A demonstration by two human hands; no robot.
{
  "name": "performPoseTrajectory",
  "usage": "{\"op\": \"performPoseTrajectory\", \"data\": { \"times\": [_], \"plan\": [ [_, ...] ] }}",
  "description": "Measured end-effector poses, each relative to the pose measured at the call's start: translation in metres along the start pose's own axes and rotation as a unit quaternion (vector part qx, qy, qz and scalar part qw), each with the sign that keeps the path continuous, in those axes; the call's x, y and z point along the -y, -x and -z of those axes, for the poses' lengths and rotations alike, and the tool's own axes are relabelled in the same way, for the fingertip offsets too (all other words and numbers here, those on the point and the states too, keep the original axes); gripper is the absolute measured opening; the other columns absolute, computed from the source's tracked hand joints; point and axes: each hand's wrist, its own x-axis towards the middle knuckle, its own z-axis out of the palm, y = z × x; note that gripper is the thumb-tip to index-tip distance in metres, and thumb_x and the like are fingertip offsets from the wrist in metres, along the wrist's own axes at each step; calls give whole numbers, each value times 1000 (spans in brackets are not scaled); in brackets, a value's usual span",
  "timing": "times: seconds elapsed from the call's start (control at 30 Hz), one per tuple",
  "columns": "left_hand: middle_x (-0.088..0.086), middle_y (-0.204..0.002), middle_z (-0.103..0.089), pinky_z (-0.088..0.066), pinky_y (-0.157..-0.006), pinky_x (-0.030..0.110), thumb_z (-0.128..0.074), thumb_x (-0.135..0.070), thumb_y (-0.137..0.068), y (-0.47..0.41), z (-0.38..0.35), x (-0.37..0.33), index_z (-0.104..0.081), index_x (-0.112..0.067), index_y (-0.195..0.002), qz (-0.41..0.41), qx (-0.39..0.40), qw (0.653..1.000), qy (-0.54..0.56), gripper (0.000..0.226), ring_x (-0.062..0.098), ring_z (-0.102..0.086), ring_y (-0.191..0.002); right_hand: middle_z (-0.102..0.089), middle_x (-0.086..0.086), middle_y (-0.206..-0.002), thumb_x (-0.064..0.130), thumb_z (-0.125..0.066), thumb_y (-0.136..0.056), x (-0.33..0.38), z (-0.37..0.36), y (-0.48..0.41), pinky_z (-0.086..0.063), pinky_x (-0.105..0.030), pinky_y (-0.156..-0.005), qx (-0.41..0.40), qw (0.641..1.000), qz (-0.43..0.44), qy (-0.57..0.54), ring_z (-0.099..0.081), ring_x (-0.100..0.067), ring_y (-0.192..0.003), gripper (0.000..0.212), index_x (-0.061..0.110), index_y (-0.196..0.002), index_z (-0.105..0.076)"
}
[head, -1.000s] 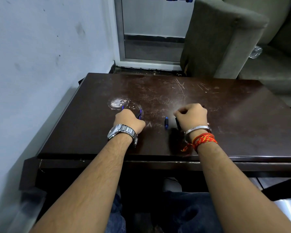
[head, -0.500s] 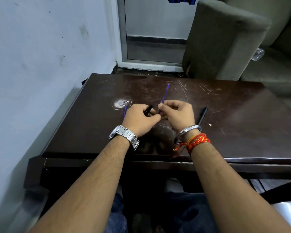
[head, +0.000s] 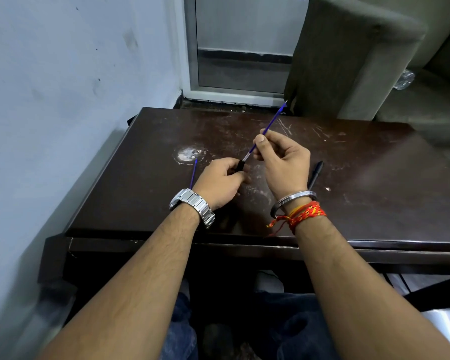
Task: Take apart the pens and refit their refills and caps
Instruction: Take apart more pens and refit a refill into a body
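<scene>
My left hand (head: 220, 181) is closed around a black pen barrel (head: 240, 165), whose open end sticks out between the fingers. My right hand (head: 283, 162) pinches a thin blue refill (head: 270, 124) that points up and away to the right; its lower end sits at the barrel's mouth. A second blue refill (head: 193, 173) lies on the dark wooden table (head: 374, 178) just left of my left hand. A black pen (head: 315, 174) lies on the table to the right of my right wrist.
A white round stain (head: 189, 154) marks the table beyond the loose refill. A wall runs along the left side of the table. A grey armchair (head: 348, 55) stands behind the table's far right edge.
Both hands lifted from the table and came together. The right hand has drawn the blue refill up and away from the barrel, so more of the refill shows.
</scene>
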Motion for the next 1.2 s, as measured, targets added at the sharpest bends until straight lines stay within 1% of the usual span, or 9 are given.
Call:
{"op": "performPoseTrajectory", "data": {
  "times": [0.2,0.33,0.43,0.57,0.73,0.8,0.9,1.03,1.2],
  "plan": [
    [3,-75,-76,-59,-76,45,-60,-24,-79,2,0,-2,-72,-32,-78,-25,3,999,-19,14,24,-73,-72,-73,1,-75,17,-72,-86,-5,-1,1,-62,-36,-70,63,997,-15,52,-67,-10,-66,7,23,-90,-75],
    [4,-75,-76,-59,-74,50,-59,-26,-76,3,0,-2,-73,-23,-84,-40,-23,999,-24,16,25,-74,-73,-74,-2,-71,22,-73,-83,-7,-3,6,-59,-27,-60,102,990,-16,93,-67,-7,-60,10,29,-76,-74],
    [2,-77,-77,-59,-77,51,-64,-22,-83,3,0,-2,-73,-23,-91,-36,-33,999,-18,12,19,-75,-72,-74,-1,-71,33,-73,-81,-6,-5,6,-56,-22,-57,90,992,-13,89,-66,-6,-59,6,32,-75,-73],
    [-1,-78,-77,-60,-77,47,-64,-23,-80,4,-1,-3,-74,-24,-94,-45,-33,998,-28,17,16,-75,-72,-71,-10,-71,30,-70,-86,-6,-6,5,-56,-32,-61,62,994,-9,84,-61,-8,-60,9,25,-81,-75],
    [-1,-80,-77,-61,-77,47,-66,-21,-80,3,-1,-3,-74,-24,-93,-49,-56,997,-24,15,19,-75,-75,-74,6,-70,31,-71,-85,-8,-4,3,-55,-24,-61,82,992,-36,84,-67,-3,-66,8,30,-78,-75],
    [1,-79,-76,-61,-77,47,-68,-12,-85,1,-1,-2,-70,-27,-86,-49,-78,996,-9,16,21,-75,-74,-73,11,-71,34,-67,-87,-10,0,-3,-55,-25,-65,47,994,-64,76,-65,-3,-67,13,26,-83,-76],
    [-6,-78,-73,-62,-73,37,-69,-11,-88,-1,1,-1,-66,-31,-84,-44,-104,994,-8,20,13,-75,-68,-70,7,-74,32,-60,-90,-12,13,-13,-59,-37,-76,-14,985,-91,145,-64,-11,-72,22,18,-87,-76],
    [-8,-83,-72,-57,-68,22,-69,-14,-89,-1,3,-1,-65,-29,-88,-48,-117,992,-24,16,4,-73,-64,-69,2,-75,18,-57,-92,-19,32,-16,-49,-24,-74,22,952,-73,298,-59,-11,-68,20,17,-82,-74],
    [-9,-81,-71,-54,-63,12,-69,-14,-90,-1,2,-3,-65,-26,-91,-49,-112,992,-29,13,1,-72,-64,-74,-8,-98,10,-58,-90,-22,39,-19,-49,-24,-87,37,929,-85,358,-66,-22,-94,19,9,-97,-76]
  ]
}}
